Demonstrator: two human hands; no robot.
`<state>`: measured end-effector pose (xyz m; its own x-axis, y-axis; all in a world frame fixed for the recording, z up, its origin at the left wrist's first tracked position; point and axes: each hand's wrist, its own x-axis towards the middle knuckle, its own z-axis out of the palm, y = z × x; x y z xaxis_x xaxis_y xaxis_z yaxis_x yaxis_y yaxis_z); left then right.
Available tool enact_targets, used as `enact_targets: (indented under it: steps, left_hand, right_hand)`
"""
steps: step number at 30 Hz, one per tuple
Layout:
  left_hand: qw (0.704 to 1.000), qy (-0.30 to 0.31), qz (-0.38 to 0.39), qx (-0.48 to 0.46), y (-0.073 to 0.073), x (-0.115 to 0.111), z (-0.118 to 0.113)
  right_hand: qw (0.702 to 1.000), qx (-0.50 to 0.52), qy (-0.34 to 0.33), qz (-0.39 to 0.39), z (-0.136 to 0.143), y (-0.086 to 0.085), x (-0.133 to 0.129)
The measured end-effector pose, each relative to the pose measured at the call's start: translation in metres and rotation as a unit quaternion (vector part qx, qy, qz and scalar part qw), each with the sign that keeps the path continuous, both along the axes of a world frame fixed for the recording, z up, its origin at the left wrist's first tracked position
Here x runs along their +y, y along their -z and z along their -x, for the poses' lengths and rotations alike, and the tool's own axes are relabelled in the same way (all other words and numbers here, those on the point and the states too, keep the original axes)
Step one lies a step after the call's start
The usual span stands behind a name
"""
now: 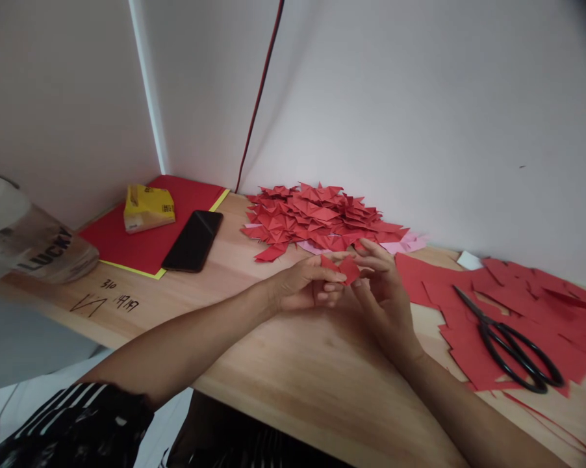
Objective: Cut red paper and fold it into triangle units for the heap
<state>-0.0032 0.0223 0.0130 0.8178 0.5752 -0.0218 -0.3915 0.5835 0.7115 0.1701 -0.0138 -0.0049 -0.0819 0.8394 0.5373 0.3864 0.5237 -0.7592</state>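
Observation:
A small folded piece of red paper [349, 270] is held up between both hands over the wooden table. My left hand [305, 283] pinches its left side, thumb on top and fingers beneath. My right hand [383, 292] has its thumb and fingertips on the paper's right edge, the fingers bent around it. Just behind the hands lies a heap of folded red paper pieces [317, 214], with some pink paper [407, 243] under it. Flat red paper sheets [473, 357] spread to the right.
Black-handled scissors [517, 354] lie on the red sheets. At left are a black phone [194, 240], a yellow packet [149, 208] on a red sheet [127, 250], and a clear LUCKY container [44, 244]. A wall stands behind the table [283, 364].

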Motion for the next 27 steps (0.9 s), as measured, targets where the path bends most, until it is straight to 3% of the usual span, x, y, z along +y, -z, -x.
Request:
enact_targets:
  steps: [3,6,8,11,13,15,20,24,27]
  left_hand:
    - [1.0,0.016,-0.004,0.007,0.001,0.002,0.0]
    - [0.991,-0.027,-0.068,0.111,0.0,0.008,0.001]
    - [0.957,-0.107,-0.159,0.219,-0.002,0.012,0.003]
    - [0.877,-0.218,-0.298,0.307,-0.007,0.016,0.008]
    - [0.848,-0.238,-0.362,0.306,-0.009,0.015,0.01]
    - [0.836,-0.234,-0.401,0.292,-0.009,0.014,0.011]
    - [0.862,-0.171,-0.4,0.259,0.001,0.016,0.006]
    - [0.907,-0.169,-0.31,0.229,0.007,0.019,0.005]
    - [0.93,-0.194,-0.22,0.22,0.008,0.02,0.005]
  right_hand:
    - [0.999,-0.035,-0.009,-0.033,0.0,-0.001,-0.002]
    - [1.0,-0.003,0.011,-0.013,-0.002,0.0,-0.002]
    - [0.999,0.015,0.028,0.032,-0.003,0.001,-0.002]
    - [0.995,0.031,0.039,0.088,-0.004,0.001,-0.001]
    - [0.993,0.041,0.034,0.102,-0.003,0.0,0.0]
    - [0.992,0.042,0.017,0.119,-0.002,-0.001,0.0]
    - [0.985,0.046,-0.025,0.165,0.001,-0.002,0.001]
    - [0.982,0.053,0.01,0.183,-0.002,0.001,0.002]
    - [0.985,0.062,0.063,0.149,-0.004,0.004,0.005]
